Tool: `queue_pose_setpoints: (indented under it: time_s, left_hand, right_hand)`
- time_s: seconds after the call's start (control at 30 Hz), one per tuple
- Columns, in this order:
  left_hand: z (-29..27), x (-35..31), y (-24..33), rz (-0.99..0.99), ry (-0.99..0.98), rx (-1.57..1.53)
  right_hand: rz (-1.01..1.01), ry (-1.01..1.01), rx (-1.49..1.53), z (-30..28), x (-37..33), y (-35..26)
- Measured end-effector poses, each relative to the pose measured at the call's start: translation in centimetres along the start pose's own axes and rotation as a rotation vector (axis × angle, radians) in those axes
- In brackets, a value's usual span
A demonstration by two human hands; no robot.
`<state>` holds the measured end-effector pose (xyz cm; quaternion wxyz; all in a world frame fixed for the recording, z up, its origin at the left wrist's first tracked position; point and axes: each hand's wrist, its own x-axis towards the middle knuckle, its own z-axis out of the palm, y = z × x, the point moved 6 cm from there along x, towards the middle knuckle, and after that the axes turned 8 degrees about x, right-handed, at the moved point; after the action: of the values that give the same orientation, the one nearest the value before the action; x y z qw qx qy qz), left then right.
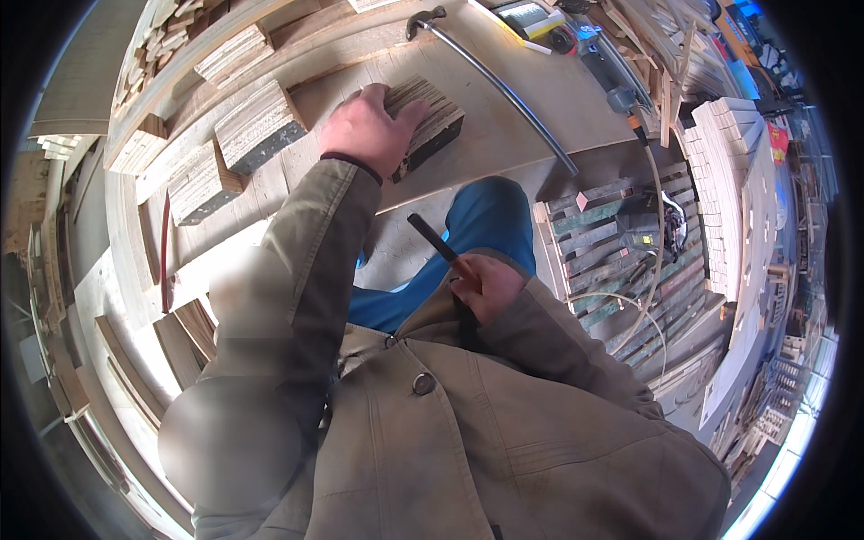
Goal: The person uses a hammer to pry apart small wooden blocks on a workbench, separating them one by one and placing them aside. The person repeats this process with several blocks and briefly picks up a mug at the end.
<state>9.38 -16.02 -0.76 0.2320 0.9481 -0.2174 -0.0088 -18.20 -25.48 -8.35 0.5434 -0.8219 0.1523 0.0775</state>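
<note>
The left hand [364, 132] is resting parted fingers [374, 94] on a wooden block [439, 106] on the table [513, 144] — its dark side facing the person; the right hand [491, 288] is gripping a stick [432, 236], curled tight — long axis slanting, black end pointing up-left.

A woodworking workshop
Plywood blocks [436, 103] and a hammer [492, 77] (a shiny-handled one) lie on a wooden counter [567, 108]; timber strips [715, 180] stand stacked at the right.
</note>
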Motion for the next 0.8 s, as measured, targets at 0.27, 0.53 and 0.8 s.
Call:
queue_pose_setpoints:
  time_s: [0.27, 0.53, 0.8]
  left_hand:
    - [0.0, 0.1, 0.1, -0.023, -0.090, -0.023]
    - [0.1, 0.2, 0.0, -0.038, -0.091, -0.037]
    - [0.1, 0.2, 0.0, -0.035, -0.085, -0.050]
  right_hand:
    - [0.049, -0.096, -0.249, 0.2, 0.6, 1.1]
    - [0.220, -0.122, 0.027, 0.9, 0.6, 1.8]
    - [0.180, -0.085, -0.007, 0.6, 2.0, 2.3]
